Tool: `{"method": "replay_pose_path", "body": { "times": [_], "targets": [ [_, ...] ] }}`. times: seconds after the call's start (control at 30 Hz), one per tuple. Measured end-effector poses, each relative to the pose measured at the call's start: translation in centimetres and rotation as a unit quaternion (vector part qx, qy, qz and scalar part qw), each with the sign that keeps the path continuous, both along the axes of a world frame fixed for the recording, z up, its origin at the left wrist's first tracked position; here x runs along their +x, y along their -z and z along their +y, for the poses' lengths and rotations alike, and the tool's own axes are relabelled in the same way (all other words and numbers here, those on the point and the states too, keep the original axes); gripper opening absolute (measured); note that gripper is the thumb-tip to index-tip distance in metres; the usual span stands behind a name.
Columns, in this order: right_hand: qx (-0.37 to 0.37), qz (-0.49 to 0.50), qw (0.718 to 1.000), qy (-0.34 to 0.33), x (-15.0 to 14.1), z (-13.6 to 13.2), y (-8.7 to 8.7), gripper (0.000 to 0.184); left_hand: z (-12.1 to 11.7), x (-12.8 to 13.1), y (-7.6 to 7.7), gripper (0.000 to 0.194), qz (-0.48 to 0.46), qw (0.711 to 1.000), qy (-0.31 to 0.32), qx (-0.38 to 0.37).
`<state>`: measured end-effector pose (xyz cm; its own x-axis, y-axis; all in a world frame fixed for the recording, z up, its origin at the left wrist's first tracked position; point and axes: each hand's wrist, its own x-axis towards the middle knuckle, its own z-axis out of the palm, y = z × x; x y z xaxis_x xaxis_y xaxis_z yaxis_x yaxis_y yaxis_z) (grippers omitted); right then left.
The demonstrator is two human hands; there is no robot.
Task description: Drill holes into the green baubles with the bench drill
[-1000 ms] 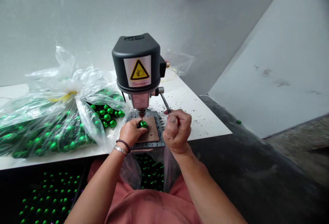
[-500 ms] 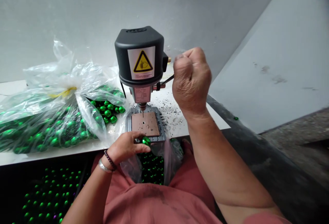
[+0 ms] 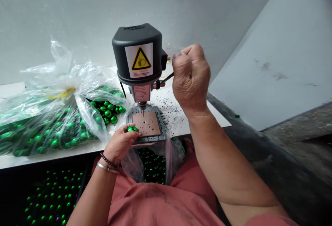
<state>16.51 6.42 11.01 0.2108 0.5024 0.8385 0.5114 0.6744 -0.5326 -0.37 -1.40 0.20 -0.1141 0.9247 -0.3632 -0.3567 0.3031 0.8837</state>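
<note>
My left hand (image 3: 120, 143) is shut on a shiny green ball (image 3: 131, 128), holding it just left of a brown square pad (image 3: 153, 124) with a small hole in it. The pad lies on the grey slotted base (image 3: 163, 129) of a black-headed bench drill (image 3: 137, 55). Its thin bit (image 3: 143, 113) hangs above the pad without touching it. My right hand (image 3: 191, 77) is raised in a fist, shut around the end of the drill's feed lever (image 3: 166, 79).
A large clear plastic bag of green balls (image 3: 49, 129) lies on the white table (image 3: 192, 122), left of the drill. Black drill debris is scattered on the tabletop. Below the table edge are a tray of green balls (image 3: 52, 198) and a plastic bag of them (image 3: 153, 167). One ball (image 3: 237, 116) sits on a dark ledge.
The ball has left the pad under the bit and now sits in my left hand at the pad's left edge. My right fist has risen with the lever, and the bit stands clear of the pad.
</note>
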Motion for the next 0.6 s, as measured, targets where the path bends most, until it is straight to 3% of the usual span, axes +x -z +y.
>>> {"method": "replay_pose_path", "body": {
  "times": [0.17, 0.43, 0.6],
  "targets": [
    [-0.025, -0.004, 1.000, -0.002, 0.1, 0.5, -0.8, 0.024, 0.2, -0.3, 0.3, 0.051, 0.068, 0.997, 0.044, 0.020],
    [-0.132, 0.002, 0.991, 0.015, -0.3, 4.8, -3.7, 0.037, 2.2, -0.7, 0.7, 0.044, 0.090, 0.995, 0.028, 0.017],
    [-0.120, 0.007, 0.993, 0.004, -0.4, 5.2, -3.6, 0.034, 3.6, -0.4, 0.9, 0.043, 0.212, 0.975, 0.047, 0.033]
  ]
}}
